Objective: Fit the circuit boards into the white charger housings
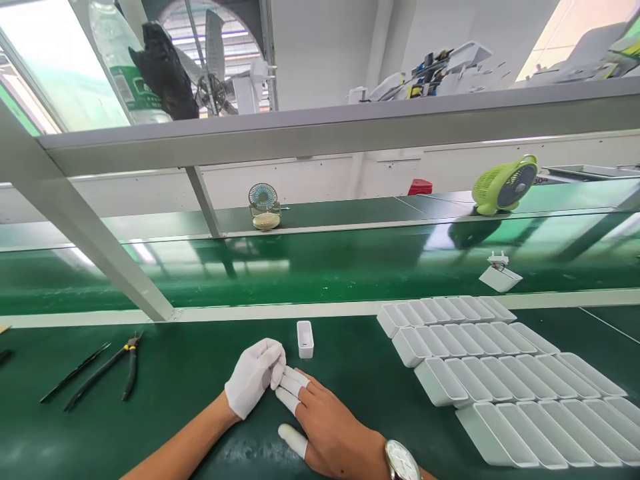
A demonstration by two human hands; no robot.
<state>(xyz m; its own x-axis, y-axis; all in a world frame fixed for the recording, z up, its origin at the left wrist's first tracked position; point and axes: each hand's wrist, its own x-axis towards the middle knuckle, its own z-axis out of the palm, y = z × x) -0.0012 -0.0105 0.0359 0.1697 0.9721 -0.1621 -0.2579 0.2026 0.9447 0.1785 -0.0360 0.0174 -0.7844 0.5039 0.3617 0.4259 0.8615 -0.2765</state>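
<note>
My left hand [256, 377], in a white glove, is closed, its fingertips pressed together at the tips of my right fingers. Whatever it grips there is hidden. My right hand [333, 427] lies palm down with its fingers stretched out. White finger cots [293, 387] cover its thumb and two fingers, and the thumb stands apart. Just beyond the hands is a small white rectangular case [305, 339], open at the top, touched by neither hand. A wristwatch [401, 460] is on my right wrist.
Rows of white open trays [500, 380] fill the right side of the dark green table. Pliers [107, 370] and tweezers [75, 373] lie at left. Across the frame rail, a white piece with a plug [500, 277] rests on the green belt [320, 267]. A green fan [505, 185] stands behind.
</note>
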